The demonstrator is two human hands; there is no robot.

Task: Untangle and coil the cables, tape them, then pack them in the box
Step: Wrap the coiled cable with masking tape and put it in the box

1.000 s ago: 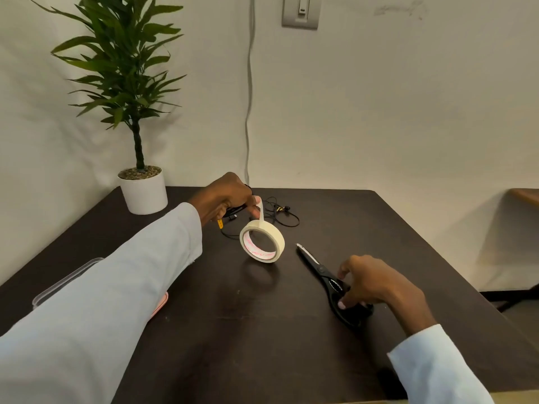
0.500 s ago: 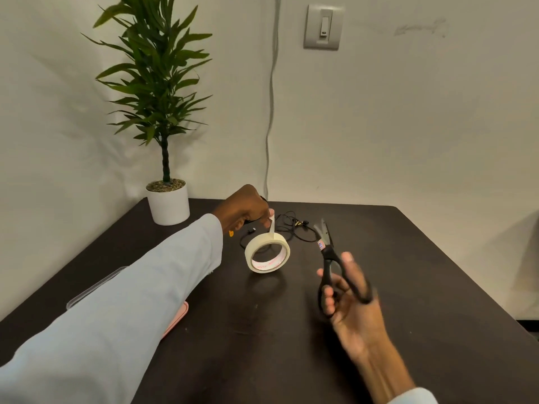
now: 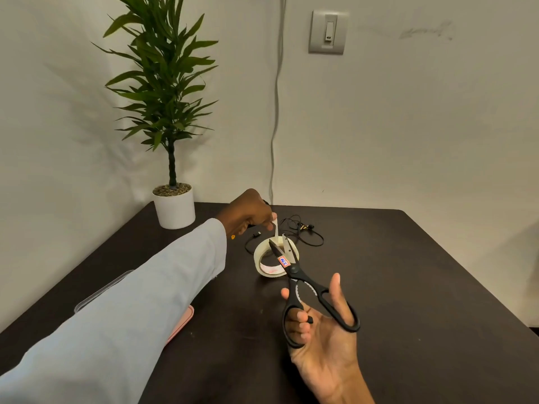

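1. Dark table (image 3: 379, 287) against a pale wall; potted plant (image 3: 172, 182) at the far left corner, wall switch (image 3: 328, 32) above, grey cord (image 3: 275, 112) hanging down the wall.
2. Taping step, by the look of it: left hand (image 3: 248, 215) raised over the far middle of the table, fingers curled, pinching a strip of tape (image 3: 275, 228) pulled up from the roll (image 3: 269, 262).
3. Also something dark gripped in that fist, probably a coiled cable; too hidden to say for sure.
4. Roll standing on edge just under the strip, near the table's middle.
5. Right hand (image 3: 323, 325) palm up, thumb and fingers through the loops of the scissors (image 3: 303, 287); blades parted, tips either side of the strip just above the roll.
6. More cables (image 3: 303, 231) loose and tangled just behind the roll, not yet coiled.
7. Box (image 3: 102, 290), clear with a pink edge, near the left rim, mostly hidden by the left sleeve (image 3: 131, 316).
8. Next move: closing the blades squarely across the strip while keeping it taut, then wrapping the cut piece round the coil.
9. Much left, likely: remaining cables, then packing.
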